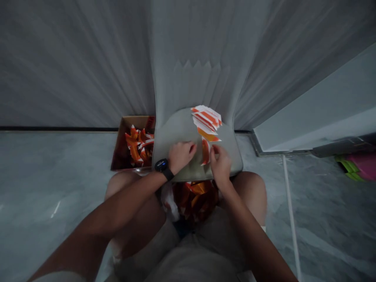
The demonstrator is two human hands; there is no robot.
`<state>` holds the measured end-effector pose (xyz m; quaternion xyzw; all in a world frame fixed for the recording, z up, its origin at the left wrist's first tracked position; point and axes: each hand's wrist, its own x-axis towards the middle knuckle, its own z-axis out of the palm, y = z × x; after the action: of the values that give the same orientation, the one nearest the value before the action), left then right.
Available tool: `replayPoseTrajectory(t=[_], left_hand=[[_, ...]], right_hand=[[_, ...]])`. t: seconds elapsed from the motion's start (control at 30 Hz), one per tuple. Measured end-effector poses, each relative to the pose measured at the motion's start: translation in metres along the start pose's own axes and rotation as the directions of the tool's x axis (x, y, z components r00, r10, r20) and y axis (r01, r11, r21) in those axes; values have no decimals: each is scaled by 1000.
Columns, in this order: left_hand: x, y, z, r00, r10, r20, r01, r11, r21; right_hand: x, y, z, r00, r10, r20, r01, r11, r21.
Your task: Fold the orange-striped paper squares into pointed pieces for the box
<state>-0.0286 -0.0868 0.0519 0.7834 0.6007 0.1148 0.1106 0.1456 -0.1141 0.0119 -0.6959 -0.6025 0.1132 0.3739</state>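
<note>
1. A grey chair (167, 133) faces the person, its seat just in front of the knees; every place below is told from this chair.
2. On the chair seat, right of its middle, lies a loose piece (205, 150), curved, pointed, orange with a white edge. It stands lengthwise between the two hands, nearest the right one.
3. The right hand (221, 162) is over the front right part of the chair seat. Its thumb and fingers are drawn close together at the piece's right edge; whether they grip it or only touch it cannot be told.
4. The left hand (180, 155) is over the front left part of the seat, apart from the piece. Its fingers are curled inward; whether they enclose anything cannot be told. A black watch (161, 166) is on that wrist.
5. Toward the back of the chair seat, just beyond the piece, a fanned stack (207, 119) of white and orange pieces overlaps in layers, with an orange one lowest.
6. Left of the chair, on the floor (58, 203), an open cardboard box (118, 150) holds a jumble of similar pieces.
7. Below the chair's front edge, between the person's knees, is a heap (198, 197) of shiny orange pieces.
</note>
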Motion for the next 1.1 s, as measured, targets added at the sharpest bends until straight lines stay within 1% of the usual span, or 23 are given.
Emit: replayPoseTrajectory(t=[0.03,0.07,0.1,0.17,0.23,0.3,0.37,0.47,0.5,0.57,0.67,0.73,0.83,0.93,1.03,1.1], left_hand=[[2,-1,0,1000,-12,6,11,1000,28],[4,-1,0,1000,-8,11,7,999,51],[6,-1,-1,1000,14,18,-15,998,69],[10,2,-2,993,110,40,-113,990,82],[13,5,-3,973,220,71,-225,971,76],[15,5,-2,953,286,97,-292,954,65],[15,2,1,948,295,118,-302,952,45],[14,-11,3,964,242,113,-243,970,-7],[14,-16,3,972,213,94,-210,977,-42],[14,-24,0,988,152,38,-144,976,-164],[14,-30,-7,995,94,-29,-98,911,-401],[13,-31,-12,995,86,-51,-100,861,-499],[9,-31,-16,990,131,-47,-133,796,-591],[6,-32,-14,985,165,-42,-152,740,-655],[5,-31,-10,982,184,-41,-163,718,-676],[5,-28,-11,977,211,-26,-170,706,-688]], right_hand=[[4,5,1,998,57,-8,-58,998,-11],[8,9,2,993,119,7,-119,993,-19],[12,12,2,983,177,45,-176,984,-29],[19,16,2,955,250,158,-242,968,-66],[24,14,3,931,267,251,-241,962,-130],[26,9,3,916,269,297,-212,954,-212],[25,5,3,909,268,318,-178,942,-286],[24,-1,-2,921,239,308,-130,933,-336],[24,-4,-5,924,226,309,-121,938,-324],[22,-10,-12,931,194,310,-119,962,-245],[16,-25,-21,955,115,274,-108,993,-41],[10,-36,-24,971,60,230,-79,994,71],[3,-47,-27,977,36,208,-71,984,162],[-1,-50,-28,972,47,231,-103,967,234],[-2,-48,-28,967,68,247,-143,944,297],[-2,-47,-29,959,84,271,-177,924,338]])
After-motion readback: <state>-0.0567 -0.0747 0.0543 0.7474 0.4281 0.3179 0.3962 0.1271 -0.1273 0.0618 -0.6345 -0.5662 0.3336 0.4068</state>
